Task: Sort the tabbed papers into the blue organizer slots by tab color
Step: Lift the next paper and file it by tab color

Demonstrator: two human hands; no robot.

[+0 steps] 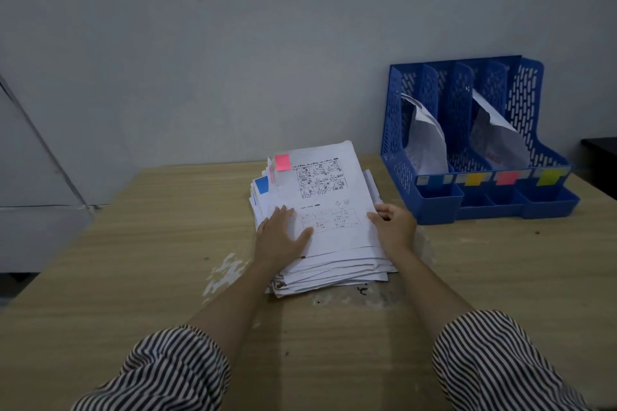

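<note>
Pale grey wall fills the upper half of the head view, and below it runs a light wooden table (150, 243) with scuffed white patches near the middle.

At centre frame lies a stack of papers (334, 264), its top sheet (330, 197) printed with comic panels and carrying a pink tab (282, 162) at its upper left corner. A blue tab (261, 185) pokes out from a lower sheet just left of it. The left hand (280, 233) lies flat on the stack with fingers straight, pressing it down. The right hand (394, 227) pinches the right edge of the top sheet, thumb on top.

At the right of the frame stands the blue organizer (480, 143), with four coloured labels along its front: blue, orange, red-pink and yellow-green. White papers already lean in the first and third slots.

By my reading, the step in hand is lifting the pink-tabbed sheet off; the next move calls for peeling away that one sheet alone and carrying it right to the red-pink labelled slot.

Tab colours deeper in the stack are hidden, the right fingers under the sheet cannot be seen, and tabs on the filed papers are not visible.
</note>
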